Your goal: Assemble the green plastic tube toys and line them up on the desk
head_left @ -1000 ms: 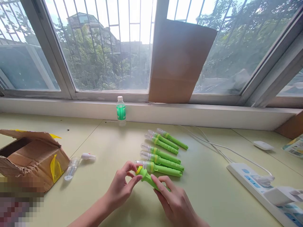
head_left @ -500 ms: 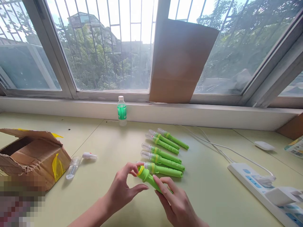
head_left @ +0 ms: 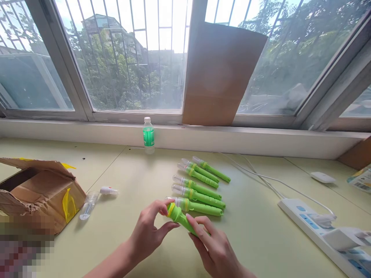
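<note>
My right hand grips the handle of a green plastic stick with a yellow ring at its head, tilted up to the left above the table. My left hand is at the head of that stick, thumb and fingertips touching its yellow rim. Just behind lie several finished green sticks with clear caps in a row. A clear cap and a small white piece with a red tip lie to the left.
An open cardboard box stands at the left. A small water bottle is by the window sill. A white power strip with its cable and a white charger lie on the right. Brown cardboard leans on the window.
My left hand's fingers have loosened from a tight pinch on the stick's head to a lighter touch at its rim. The stick has barely moved.
</note>
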Demonstrator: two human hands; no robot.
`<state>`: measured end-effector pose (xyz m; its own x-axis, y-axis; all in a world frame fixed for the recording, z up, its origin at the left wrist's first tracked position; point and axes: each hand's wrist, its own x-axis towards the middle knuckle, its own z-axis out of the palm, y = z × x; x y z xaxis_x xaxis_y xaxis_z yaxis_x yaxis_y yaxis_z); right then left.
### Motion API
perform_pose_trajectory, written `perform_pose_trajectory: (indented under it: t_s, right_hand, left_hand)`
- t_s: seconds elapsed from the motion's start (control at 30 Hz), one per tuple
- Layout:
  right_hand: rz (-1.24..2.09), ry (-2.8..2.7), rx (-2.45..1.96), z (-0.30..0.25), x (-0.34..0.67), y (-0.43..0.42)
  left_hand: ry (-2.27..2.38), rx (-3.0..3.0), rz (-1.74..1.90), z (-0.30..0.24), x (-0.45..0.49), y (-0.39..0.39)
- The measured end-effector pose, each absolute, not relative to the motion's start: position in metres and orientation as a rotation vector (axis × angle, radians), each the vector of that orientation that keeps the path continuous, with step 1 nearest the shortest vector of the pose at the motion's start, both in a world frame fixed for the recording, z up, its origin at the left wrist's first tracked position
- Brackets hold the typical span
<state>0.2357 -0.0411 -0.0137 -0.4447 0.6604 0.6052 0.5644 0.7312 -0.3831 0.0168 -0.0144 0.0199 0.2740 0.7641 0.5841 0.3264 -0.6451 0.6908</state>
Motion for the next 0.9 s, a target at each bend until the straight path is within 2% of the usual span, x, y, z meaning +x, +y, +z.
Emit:
perform_pose_trajectory:
  t_s: [0.4, 0.6, 0.9]
  right_hand:
    - [0.411, -2.065, -0.907, -0.008, 0.230, -0.046]
    - [0.453, -2.009, -0.973, -0.008, 0.228, -0.048]
    - [0.688, -1.805, -1.098, -0.008, 0.227, -0.052]
  left_hand:
    - [0.994, 2.158, 1.361, 0.022, 0.017, -0.013]
    - [1.008, 2.148, 1.395, 0.018, 0.018, -0.014]
    - [1.080, 2.146, 1.376, 0.019, 0.018, -0.014]
